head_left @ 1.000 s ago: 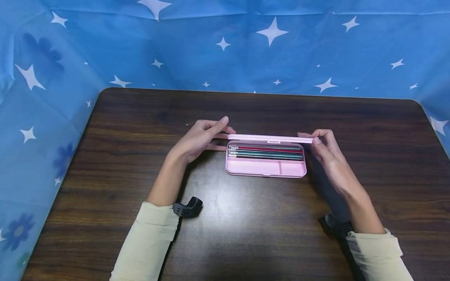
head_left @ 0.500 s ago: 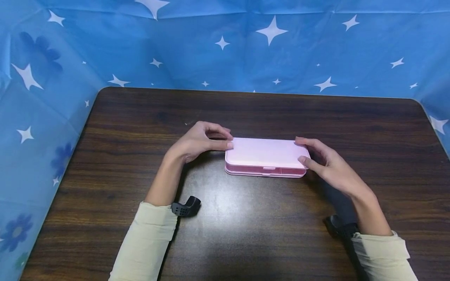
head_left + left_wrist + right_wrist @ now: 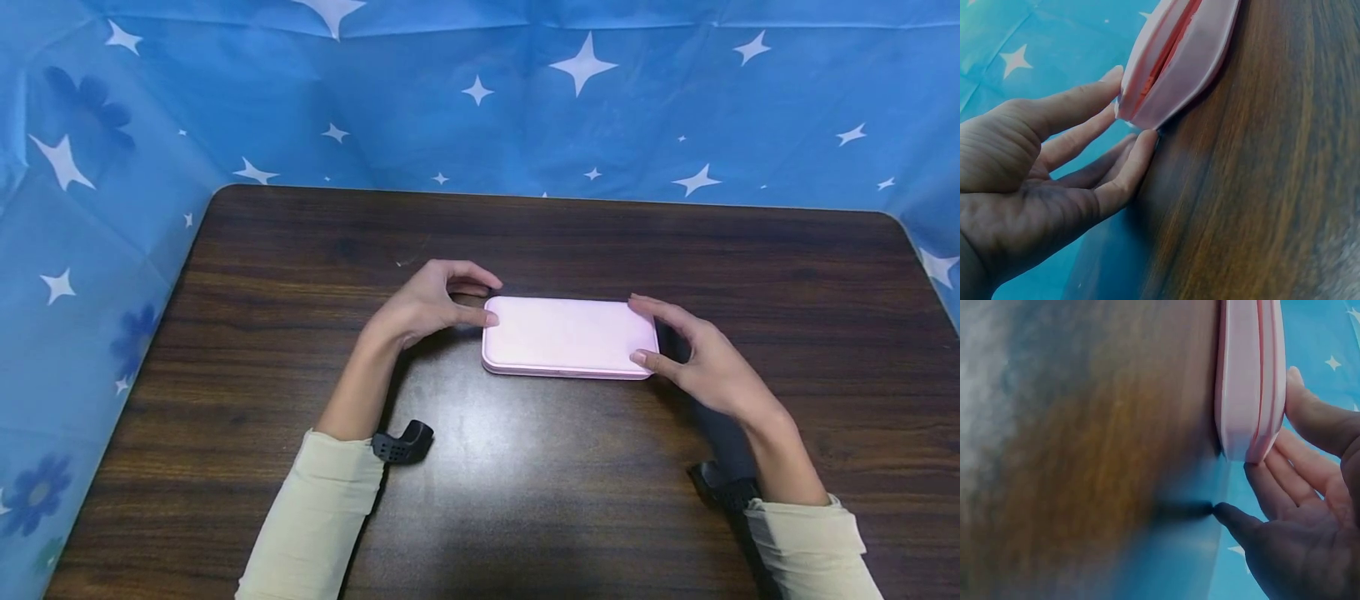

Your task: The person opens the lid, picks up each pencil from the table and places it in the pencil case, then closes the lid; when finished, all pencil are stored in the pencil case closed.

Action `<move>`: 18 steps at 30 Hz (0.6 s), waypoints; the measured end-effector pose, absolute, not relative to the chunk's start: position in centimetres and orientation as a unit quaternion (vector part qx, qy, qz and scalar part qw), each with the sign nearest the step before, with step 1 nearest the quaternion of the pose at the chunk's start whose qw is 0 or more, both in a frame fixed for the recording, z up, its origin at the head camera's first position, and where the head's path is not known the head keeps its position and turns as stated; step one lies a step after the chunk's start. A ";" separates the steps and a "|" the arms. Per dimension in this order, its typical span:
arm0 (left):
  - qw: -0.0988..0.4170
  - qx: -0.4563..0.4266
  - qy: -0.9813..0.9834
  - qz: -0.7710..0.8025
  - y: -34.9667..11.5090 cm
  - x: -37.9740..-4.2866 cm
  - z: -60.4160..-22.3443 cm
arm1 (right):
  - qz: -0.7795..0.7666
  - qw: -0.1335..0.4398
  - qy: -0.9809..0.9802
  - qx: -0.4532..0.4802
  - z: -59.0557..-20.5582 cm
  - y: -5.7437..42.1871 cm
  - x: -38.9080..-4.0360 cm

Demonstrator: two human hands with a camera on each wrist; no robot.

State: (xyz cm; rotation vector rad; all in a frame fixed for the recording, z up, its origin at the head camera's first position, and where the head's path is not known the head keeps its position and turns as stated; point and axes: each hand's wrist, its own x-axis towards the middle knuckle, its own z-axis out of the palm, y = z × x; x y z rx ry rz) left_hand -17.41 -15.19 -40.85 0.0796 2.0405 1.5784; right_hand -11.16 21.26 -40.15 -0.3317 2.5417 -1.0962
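A pale pink pencil case (image 3: pixel 566 337) lies flat on the table, its lid down over the base in the head view. A narrow gap with a red strip inside shows along the case (image 3: pixel 1200 62) in the left wrist view. My left hand (image 3: pixel 431 304) holds the left end, thumb on the lid and fingers at the back corner. At the opposite end my right hand (image 3: pixel 701 358) grips the case, thumb on top near the front and a fingertip at the back corner. The pencils are hidden under the lid.
The dark wood table (image 3: pixel 525 483) has rounded back corners. A blue cloth with white stars (image 3: pixel 450 92) hangs behind it and along the left side. Black wrist devices sit on both arms, the left one (image 3: pixel 405 442) close above the tabletop.
The lid has swung from upright down onto the base, covering the pencils. Both hands have come down and toward the front with it, thumbs now on top of the lid.
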 end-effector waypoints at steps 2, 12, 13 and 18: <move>0.276 0.030 0.767 0.579 -15.2 -17.4 -40.8 | -0.382 0.172 0.901 -0.116 -40.2 21.1 -11.1; 0.286 0.058 0.807 0.513 -15.4 -17.5 -40.7 | -0.349 0.173 0.914 -0.113 -39.7 20.3 -11.2; 0.287 0.062 0.810 0.507 -15.4 -17.5 -40.6 | -0.346 0.172 0.915 -0.112 -39.6 20.3 -11.2; 0.285 0.085 0.826 0.479 -15.4 -17.4 -40.1 | -0.329 0.166 0.922 -0.118 -39.4 19.9 -11.1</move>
